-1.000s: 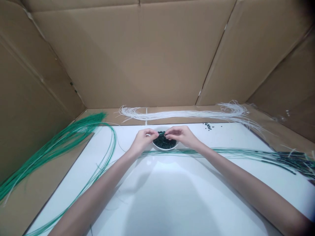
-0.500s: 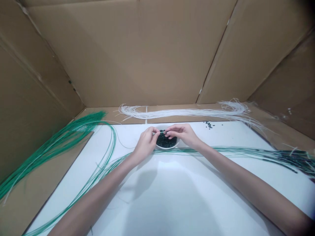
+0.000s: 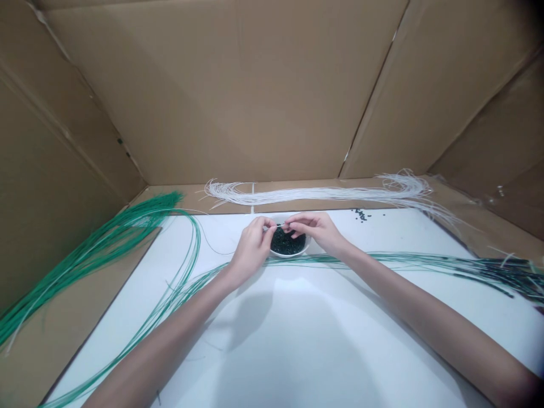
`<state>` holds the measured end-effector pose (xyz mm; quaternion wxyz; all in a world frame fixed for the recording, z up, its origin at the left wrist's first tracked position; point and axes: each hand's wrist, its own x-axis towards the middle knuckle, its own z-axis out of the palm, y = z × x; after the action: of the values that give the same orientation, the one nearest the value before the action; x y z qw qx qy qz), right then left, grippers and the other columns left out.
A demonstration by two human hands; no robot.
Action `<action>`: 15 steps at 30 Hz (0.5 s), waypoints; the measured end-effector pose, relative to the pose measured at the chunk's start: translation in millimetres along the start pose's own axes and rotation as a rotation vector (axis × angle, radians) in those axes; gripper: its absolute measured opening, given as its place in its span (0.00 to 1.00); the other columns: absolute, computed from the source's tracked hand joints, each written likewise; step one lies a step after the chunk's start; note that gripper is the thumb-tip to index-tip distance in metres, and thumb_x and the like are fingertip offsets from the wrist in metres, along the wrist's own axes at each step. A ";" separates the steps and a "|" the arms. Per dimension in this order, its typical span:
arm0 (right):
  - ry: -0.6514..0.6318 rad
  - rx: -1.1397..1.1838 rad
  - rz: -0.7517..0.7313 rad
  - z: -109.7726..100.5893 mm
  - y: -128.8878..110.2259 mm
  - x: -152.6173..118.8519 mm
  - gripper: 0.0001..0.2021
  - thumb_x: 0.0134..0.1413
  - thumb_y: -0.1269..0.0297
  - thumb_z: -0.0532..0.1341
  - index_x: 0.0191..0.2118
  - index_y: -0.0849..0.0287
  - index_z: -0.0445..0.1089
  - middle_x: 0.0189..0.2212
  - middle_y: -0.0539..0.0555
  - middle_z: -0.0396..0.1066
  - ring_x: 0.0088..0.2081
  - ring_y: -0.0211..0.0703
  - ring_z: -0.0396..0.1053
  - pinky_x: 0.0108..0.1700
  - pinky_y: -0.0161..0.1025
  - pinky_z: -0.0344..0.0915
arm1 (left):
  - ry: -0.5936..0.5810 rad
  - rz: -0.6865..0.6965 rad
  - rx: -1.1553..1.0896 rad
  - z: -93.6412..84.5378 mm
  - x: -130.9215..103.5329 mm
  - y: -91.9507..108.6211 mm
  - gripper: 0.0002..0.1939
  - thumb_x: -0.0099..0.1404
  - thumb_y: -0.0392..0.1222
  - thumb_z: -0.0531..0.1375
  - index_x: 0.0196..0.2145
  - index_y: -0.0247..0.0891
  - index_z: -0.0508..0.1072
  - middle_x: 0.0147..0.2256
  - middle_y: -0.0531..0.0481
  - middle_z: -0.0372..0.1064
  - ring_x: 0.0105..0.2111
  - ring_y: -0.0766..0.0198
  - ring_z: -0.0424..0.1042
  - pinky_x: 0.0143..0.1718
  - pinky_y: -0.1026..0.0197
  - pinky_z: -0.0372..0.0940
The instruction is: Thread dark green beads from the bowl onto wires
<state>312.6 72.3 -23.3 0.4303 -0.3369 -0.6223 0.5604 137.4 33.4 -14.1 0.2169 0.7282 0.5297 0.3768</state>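
Strand [image 3: 279,226] is spanning the gap between both hands, just above the bowl [image 3: 289,256] of dark bits [image 3: 288,245]. Left hand [image 3: 251,243] is pinching it, thumb and index meeting with no visible gap. Right hand [image 3: 318,231] is pinching at the strand's right end, tips together, other fingers loosely curling; too small to tell if it's also holding a bit.

Risks, my read:
- Slip: strand is looking thin and the pinch is tiny. If the left fingers are loosening, the end could be dropping into the bits.
- Fumble: a bit escaping the right fingertips could be landing in the bowl or skittering across the table [image 3: 297,340]. Loose bits [image 3: 361,215] are lying beyond the bowl, to its right.
- Snag: green strands [image 3: 433,260] are running just in front of the bowl, under both arms. A sagging wrist could be dragging them.
- Spill: neither hand is visibly bracing the bowl, so a knuckle pushing its rim could be tipping it.
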 end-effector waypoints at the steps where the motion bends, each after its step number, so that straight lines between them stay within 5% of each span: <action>1: 0.002 -0.001 -0.001 0.3 -0.5 0.2 0.11 0.41 0.60 0.63 0.32 0.62 0.72 0.29 0.54 0.74 0.34 0.41 0.71 0.33 0.36 0.67 | 0.002 0.002 0.001 0.1 -0.1 -0.1 0.06 0.62 0.39 0.48 0.32 0.37 0.64 0.32 0.51 0.66 0.26 0.68 0.62 0.30 0.66 0.56; 15: 0.017 0.047 0.030 7.7 -6.6 -3.5 0.12 0.40 0.59 0.63 0.30 0.62 0.73 0.28 0.54 0.75 0.33 0.41 0.72 0.33 0.36 0.68 | 0.029 0.029 -0.016 -1.4 -1.6 3.2 0.06 0.62 0.39 0.49 0.32 0.37 0.63 0.33 0.51 0.66 0.27 0.69 0.62 0.31 0.66 0.56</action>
<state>307.4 65.0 -17.4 0.4350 -0.3407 -0.6001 0.5784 138.0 30.7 -11.4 0.2095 0.7287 0.5191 0.3945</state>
